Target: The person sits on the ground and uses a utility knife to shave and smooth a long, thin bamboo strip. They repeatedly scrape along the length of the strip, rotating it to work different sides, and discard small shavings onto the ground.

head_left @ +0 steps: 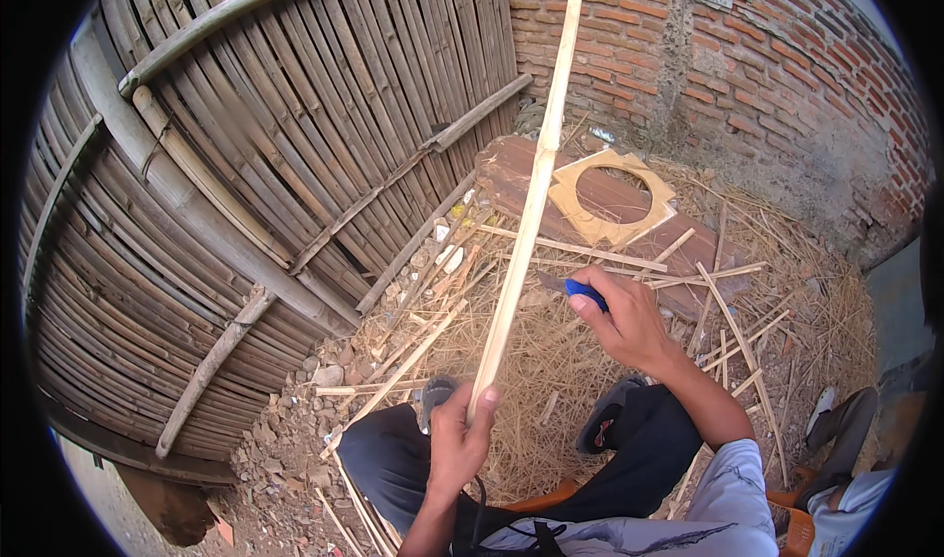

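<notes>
My left hand (460,441) grips the lower end of a long pale bamboo strip (532,193) that rises steeply toward the top of the view. My right hand (621,319) holds a knife with a blue handle (584,293); its blade points left and meets the strip about midway up. Both hands are in front of my knees in dark trousers. Bamboo shavings and split strips cover the ground under the hands.
A woven bamboo fence (256,164) fills the left side. A brick wall (767,75) stands at the back right. On a reddish plank (521,178) lies a plywood piece with a round hole (610,198). Stones (324,375) lie at the fence foot. Sandals (610,414) are on my feet.
</notes>
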The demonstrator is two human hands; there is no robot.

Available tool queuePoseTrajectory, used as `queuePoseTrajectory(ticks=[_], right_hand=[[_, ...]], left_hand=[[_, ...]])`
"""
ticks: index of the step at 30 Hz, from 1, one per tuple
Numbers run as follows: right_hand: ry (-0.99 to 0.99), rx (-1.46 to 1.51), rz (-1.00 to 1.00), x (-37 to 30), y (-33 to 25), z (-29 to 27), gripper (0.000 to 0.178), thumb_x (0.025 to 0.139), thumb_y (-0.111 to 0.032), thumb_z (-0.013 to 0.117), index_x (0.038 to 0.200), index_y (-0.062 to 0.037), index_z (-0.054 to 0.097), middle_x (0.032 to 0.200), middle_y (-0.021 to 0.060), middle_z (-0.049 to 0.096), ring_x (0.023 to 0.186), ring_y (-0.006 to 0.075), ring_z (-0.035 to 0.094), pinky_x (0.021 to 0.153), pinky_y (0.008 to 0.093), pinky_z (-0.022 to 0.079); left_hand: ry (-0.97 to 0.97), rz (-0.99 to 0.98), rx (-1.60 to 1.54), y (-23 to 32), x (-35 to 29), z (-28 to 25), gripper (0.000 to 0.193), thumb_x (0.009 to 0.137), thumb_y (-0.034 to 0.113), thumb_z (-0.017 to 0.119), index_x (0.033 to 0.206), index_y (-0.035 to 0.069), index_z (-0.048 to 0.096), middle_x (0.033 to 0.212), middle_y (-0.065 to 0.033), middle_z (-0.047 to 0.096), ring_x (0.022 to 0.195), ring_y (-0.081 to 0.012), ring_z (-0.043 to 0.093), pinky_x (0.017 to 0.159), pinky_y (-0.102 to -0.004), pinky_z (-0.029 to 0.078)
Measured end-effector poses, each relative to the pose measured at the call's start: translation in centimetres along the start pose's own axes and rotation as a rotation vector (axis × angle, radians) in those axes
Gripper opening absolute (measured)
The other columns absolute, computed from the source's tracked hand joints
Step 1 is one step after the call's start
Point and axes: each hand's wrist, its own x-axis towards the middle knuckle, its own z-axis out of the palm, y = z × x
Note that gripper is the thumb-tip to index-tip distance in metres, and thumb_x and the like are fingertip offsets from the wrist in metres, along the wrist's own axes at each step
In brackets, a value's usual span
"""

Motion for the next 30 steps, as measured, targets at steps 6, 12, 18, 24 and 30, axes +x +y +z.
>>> queuePoseTrajectory(ticks=[6,12,18,24,30], right_hand=[[0.082,-0.043,-0.289,-1.2,-0.5,3.3,0.028,0.1,-0.033,0.074,0.111,-0.0079,0.072,0.088,0.0094,0.073,0.065,0.0274,0.072,0.056,0.0376,0.055],[-0.002,-0.103,-0.35,-1.6,-1.7,4.1,0.031,0.094,-0.032,0.081,0.107,-0.0041,0.075,0.082,0.0083,0.072,0.059,0.0259,0.071,0.051,0.0359,0.055],[0.036,-0.102,-0.36,-1.7,-1.8,4.5,0.032,0.092,-0.032,0.083,0.105,-0.0043,0.076,0.078,0.0077,0.072,0.057,0.0254,0.07,0.049,0.0356,0.054],[0.059,-0.141,-0.374,-1.6,-1.8,4.5,0.03,0.092,-0.034,0.082,0.103,-0.0068,0.077,0.075,0.0054,0.07,0.056,0.0223,0.068,0.048,0.0347,0.053],[0.076,-0.201,-0.384,-1.4,-2.0,4.2,0.027,0.091,-0.034,0.082,0.104,-0.0109,0.077,0.076,0.003,0.069,0.057,0.0203,0.069,0.05,0.0341,0.053]], left_hand=[[-0.005,-0.044,-0.077,-0.1,0.5,0.7,0.031,0.111,0.028,0.062,0.101,0.0,0.068,0.064,0.0026,0.053,0.059,-0.0049,0.047,0.053,-0.0287,0.038],[0.022,0.054,0.029,0.7,0.6,1.3,0.028,0.111,0.025,0.062,0.101,-0.001,0.068,0.061,-0.0042,0.054,0.055,-0.0093,0.049,0.052,-0.0332,0.04],[0.042,0.085,0.15,1.5,0.7,1.4,0.028,0.112,0.024,0.06,0.105,-0.002,0.068,0.06,-0.0134,0.057,0.049,-0.019,0.055,0.053,-0.0385,0.042],[0.012,0.061,0.174,1.4,0.5,0.8,0.03,0.112,0.025,0.059,0.107,-0.003,0.069,0.058,-0.0135,0.055,0.047,-0.0202,0.054,0.052,-0.0395,0.041],[-0.022,0.058,0.195,1.5,0.4,-0.1,0.031,0.112,0.026,0.059,0.108,-0.002,0.07,0.056,-0.013,0.052,0.045,-0.0219,0.05,0.05,-0.0401,0.039]])
